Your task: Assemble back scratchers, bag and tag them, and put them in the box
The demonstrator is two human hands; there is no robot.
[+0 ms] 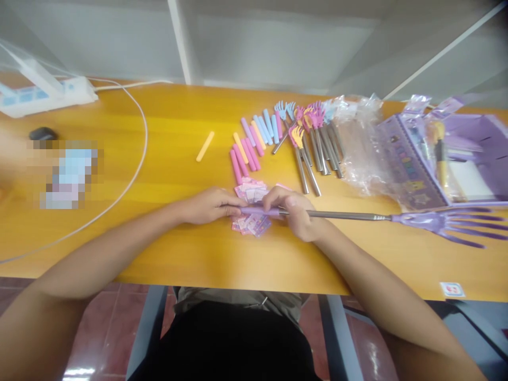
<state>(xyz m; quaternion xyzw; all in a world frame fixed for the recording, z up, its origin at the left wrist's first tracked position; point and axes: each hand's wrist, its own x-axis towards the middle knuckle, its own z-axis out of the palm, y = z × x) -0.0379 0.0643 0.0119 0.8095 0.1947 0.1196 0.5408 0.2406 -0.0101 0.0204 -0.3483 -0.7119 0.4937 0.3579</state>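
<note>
A purple back scratcher (349,215) lies level across both hands, its metal rod drawn out and its clawed head pointing right. My left hand (212,205) is closed on the left end of its purple handle sleeve (260,211). Fingers of my right hand (296,211) wrap around the spot where the sleeve meets the rod. Small printed pink and purple cards (254,225) lie in a pile beneath the handle, partly hidden by it. Behind the hands rest several loose coloured handle sleeves (248,153), and a single yellow sleeve (205,146) lies apart from them.
Several clawed heads on metal rods (317,140) lie behind my right hand. Clear plastic bags (365,153) sit beside a purple box (420,164) holding packaged items. At left are a power strip (47,95), a cable (145,127) and a black mouse (43,134).
</note>
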